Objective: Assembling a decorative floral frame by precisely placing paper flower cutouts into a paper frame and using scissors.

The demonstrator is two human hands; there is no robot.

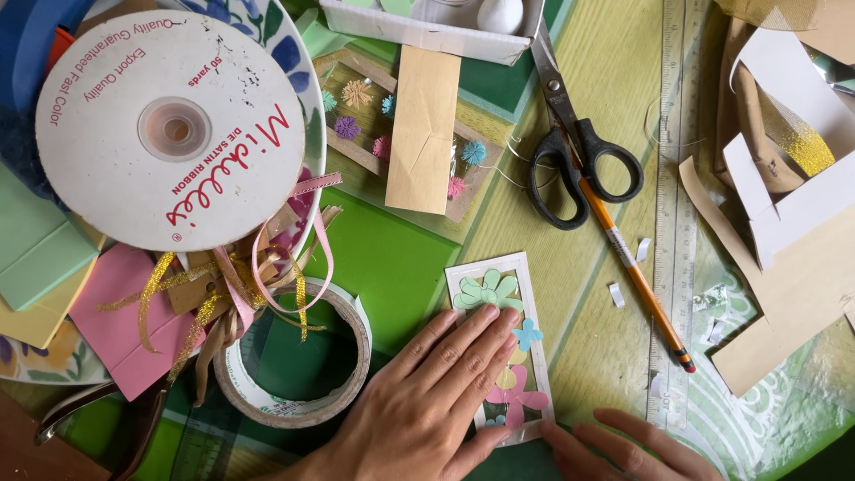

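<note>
Two hands (left hand (427,401), right hand (637,445)) press one flower card (500,343).

Setting: home craft table (552,294). Evidence: ribbon spool (169,129), tape roll (298,356), scissors (574,151), pencil (637,281), ruler (674,205), coloured paper sheets (120,325), paper scraps (614,294).

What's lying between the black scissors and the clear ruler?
An orange pencil runs slantwise between the black scissors and the clear ruler, seen from the head camera.
</note>
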